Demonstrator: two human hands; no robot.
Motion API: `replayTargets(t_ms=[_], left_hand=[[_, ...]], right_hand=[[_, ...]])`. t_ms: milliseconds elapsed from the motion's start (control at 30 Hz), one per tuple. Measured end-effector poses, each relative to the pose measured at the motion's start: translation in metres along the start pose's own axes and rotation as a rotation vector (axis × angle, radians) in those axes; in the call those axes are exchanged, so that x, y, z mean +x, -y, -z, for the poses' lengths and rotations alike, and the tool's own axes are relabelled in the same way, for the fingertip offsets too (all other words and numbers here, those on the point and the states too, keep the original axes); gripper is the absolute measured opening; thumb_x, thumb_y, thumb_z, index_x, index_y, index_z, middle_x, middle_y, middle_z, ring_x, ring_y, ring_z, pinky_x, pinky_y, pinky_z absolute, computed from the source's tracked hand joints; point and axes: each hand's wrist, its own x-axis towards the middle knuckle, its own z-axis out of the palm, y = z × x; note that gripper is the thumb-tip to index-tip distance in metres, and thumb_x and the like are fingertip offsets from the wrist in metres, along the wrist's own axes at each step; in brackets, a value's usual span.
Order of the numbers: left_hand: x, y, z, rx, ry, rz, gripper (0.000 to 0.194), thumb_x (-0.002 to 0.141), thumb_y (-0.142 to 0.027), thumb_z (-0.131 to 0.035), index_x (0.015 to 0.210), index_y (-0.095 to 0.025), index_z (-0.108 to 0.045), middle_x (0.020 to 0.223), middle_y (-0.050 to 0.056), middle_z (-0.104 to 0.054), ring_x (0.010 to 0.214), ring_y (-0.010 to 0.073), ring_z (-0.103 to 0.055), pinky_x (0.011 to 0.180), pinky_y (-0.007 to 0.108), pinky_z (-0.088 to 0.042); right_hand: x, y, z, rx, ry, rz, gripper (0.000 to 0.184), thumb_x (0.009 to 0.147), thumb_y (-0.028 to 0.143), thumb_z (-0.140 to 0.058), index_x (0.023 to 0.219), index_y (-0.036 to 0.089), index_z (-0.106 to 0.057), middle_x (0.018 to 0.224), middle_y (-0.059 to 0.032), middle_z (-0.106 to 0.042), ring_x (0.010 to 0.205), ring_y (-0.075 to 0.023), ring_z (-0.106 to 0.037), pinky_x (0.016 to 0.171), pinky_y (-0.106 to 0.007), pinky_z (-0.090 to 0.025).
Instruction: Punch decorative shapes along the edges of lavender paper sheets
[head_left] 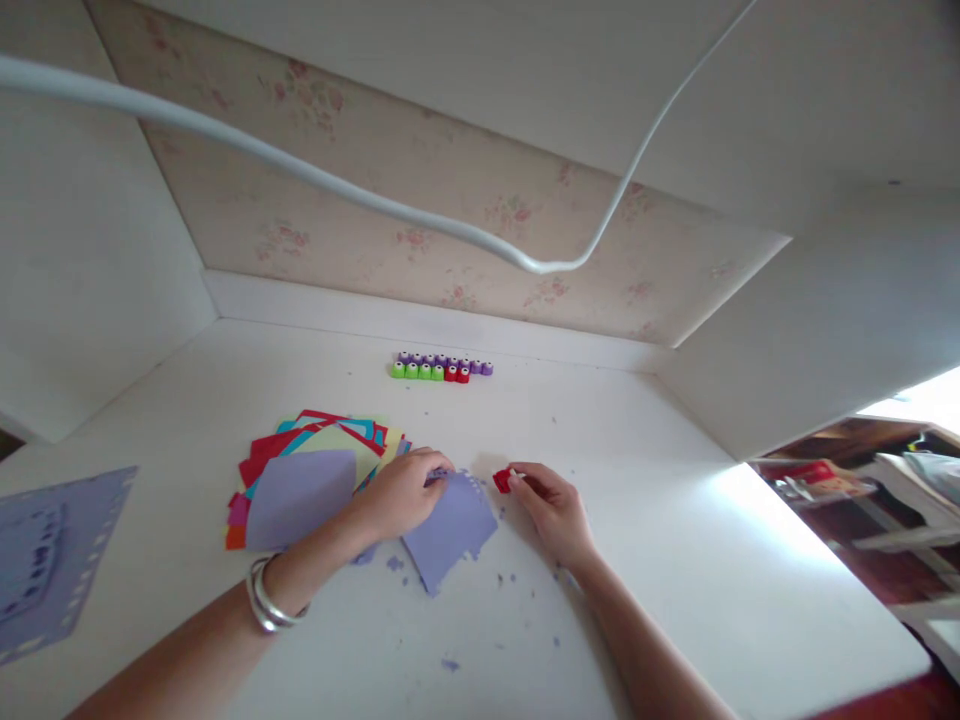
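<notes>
My left hand [409, 492], with silver bangles [274, 598] on its wrist, pinches the upper left edge of a purple sheet of paper [452, 532]. Small holes are punched along that sheet's edges. Just right of the paper, my right hand [551, 505] is closed around a small red craft punch [502, 481], apart from the sheet. Its thumb lies on the punch's white part. Under and beside my left forearm is a fanned stack of coloured paper [330, 440], with a plain purple sheet [300, 500] on top.
Small craft punches [431, 368] in purple, green and red stand in two rows near the back wall. Punched purple sheets [45, 560] lie at the far left. Purple paper scraps [450, 664] dot the white desk [675, 610]. A white cable [337, 185] hangs across the top.
</notes>
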Motion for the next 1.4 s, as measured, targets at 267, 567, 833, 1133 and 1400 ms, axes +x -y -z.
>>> replayTargets(t_ms=[267,567,833,1133,1400], left_hand=[[0.010,0.008,-0.002,-0.103,0.022,0.105,0.029,0.082,-0.037,-0.059,0.104,-0.022,-0.072,0.108,0.005,-0.074,0.101,0.0258,-0.068,0.091,0.034,-0.050],[0.011,0.016,-0.001,-0.187,0.029,0.137,0.035,0.084,-0.041,-0.061,0.111,-0.022,-0.071,0.115,0.005,-0.073,0.108,0.0268,-0.067,0.096,0.034,-0.049],[0.011,0.016,0.000,-0.233,0.053,0.182,0.040,0.084,-0.041,-0.060,0.116,-0.020,-0.069,0.121,0.006,-0.071,0.115,0.0270,-0.065,0.099,0.034,-0.048],[0.011,0.020,-0.001,-0.240,0.068,0.189,0.041,0.085,-0.042,-0.061,0.119,-0.020,-0.067,0.126,0.006,-0.068,0.115,0.0247,-0.065,0.099,0.032,-0.049],[0.011,0.014,0.001,-0.172,0.054,0.158,0.038,0.085,-0.039,-0.060,0.116,-0.018,-0.068,0.120,0.005,-0.071,0.114,0.0232,-0.066,0.099,0.030,-0.049]], right_hand=[[0.004,0.015,0.000,-0.137,0.097,0.050,0.026,0.090,0.043,-0.063,0.098,0.022,-0.075,0.098,-0.0085,-0.075,0.084,-0.0203,-0.068,0.074,-0.033,-0.053],[0.005,0.013,0.003,-0.095,0.102,0.000,0.024,0.089,0.042,-0.065,0.097,0.021,-0.075,0.095,-0.0085,-0.075,0.085,-0.0213,-0.069,0.074,-0.034,-0.053],[0.004,0.013,0.003,-0.135,0.111,0.052,0.024,0.090,0.041,-0.064,0.098,0.021,-0.074,0.096,-0.0093,-0.075,0.085,-0.0212,-0.069,0.075,-0.035,-0.054],[0.004,0.011,0.004,-0.184,0.106,0.122,0.020,0.091,0.038,-0.064,0.099,0.023,-0.074,0.097,-0.0073,-0.075,0.086,-0.0205,-0.069,0.074,-0.034,-0.054],[0.002,0.014,0.003,-0.213,0.122,0.143,0.016,0.091,0.033,-0.064,0.101,0.024,-0.074,0.099,-0.0064,-0.074,0.089,-0.0193,-0.069,0.077,-0.033,-0.054]])
